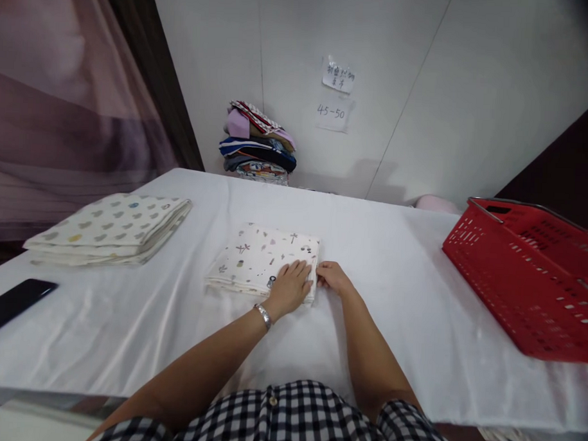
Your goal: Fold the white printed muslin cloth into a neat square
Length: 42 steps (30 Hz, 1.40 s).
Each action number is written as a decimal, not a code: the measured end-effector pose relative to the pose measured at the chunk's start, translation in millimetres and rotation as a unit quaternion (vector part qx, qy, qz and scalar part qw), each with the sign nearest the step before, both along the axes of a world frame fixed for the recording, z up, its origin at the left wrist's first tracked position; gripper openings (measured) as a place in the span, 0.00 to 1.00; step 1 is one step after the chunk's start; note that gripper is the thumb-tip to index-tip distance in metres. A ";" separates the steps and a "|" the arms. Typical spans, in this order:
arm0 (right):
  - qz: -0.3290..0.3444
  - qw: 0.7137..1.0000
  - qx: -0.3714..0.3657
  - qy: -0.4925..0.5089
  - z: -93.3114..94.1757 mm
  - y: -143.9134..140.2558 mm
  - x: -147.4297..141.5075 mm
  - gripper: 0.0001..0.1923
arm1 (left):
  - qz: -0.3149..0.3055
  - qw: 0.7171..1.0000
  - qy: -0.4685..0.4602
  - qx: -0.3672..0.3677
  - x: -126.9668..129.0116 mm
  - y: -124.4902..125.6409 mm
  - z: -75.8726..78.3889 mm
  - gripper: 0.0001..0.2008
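Observation:
A white cloth with small printed figures (259, 254) lies folded into a flat rectangle on the white-covered table (382, 313). My left hand (290, 288) rests flat on its front right part, fingers stretched out, a silver bracelet at the wrist. At the cloth's right edge is my right hand (331, 276), its fingers closed in a pinch on that edge. The tips of the right fingers are partly hidden against the fold.
Left on the table lies another folded cloth with grey shapes (115, 224), with a black phone (16, 304) nearer me. A red perforated basket (523, 280) stands at the right. Behind the table, folded fabrics (258, 145) are stacked against the wall, near paper signs (334, 112).

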State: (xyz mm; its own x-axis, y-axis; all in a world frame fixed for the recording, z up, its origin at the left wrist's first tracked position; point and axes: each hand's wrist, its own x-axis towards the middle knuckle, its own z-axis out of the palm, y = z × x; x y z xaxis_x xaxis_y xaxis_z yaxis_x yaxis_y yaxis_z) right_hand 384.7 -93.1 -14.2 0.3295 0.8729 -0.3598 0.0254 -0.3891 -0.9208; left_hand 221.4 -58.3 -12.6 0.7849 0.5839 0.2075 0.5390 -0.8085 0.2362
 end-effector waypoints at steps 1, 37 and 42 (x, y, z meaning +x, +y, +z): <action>-0.001 1.000 -0.002 -0.001 -0.5 -0.5 0.1 0.04 | 0.000 1.000 0.004 -0.001 -0.4 -0.5 -0.7 0.23; 0.131 0.813 0.263 -0.502 -15.8 -58.3 -65.0 0.21 | -0.067 0.997 0.011 -0.029 -33.2 -0.2 0.0 0.21; 0.162 0.792 0.206 -0.551 -24.7 -71.0 -63.0 0.23 | -0.026 0.999 -0.045 0.007 -77.9 9.5 -0.7 0.19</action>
State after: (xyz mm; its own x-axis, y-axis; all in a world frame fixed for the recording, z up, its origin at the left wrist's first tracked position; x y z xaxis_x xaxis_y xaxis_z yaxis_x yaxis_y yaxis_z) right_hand 321.7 -164.1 -38.9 -0.0194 0.9443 0.3286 0.9394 0.1297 -0.3172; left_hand 143.5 -48.9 -13.3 0.7923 0.5389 0.2859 0.4731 -0.8387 0.2699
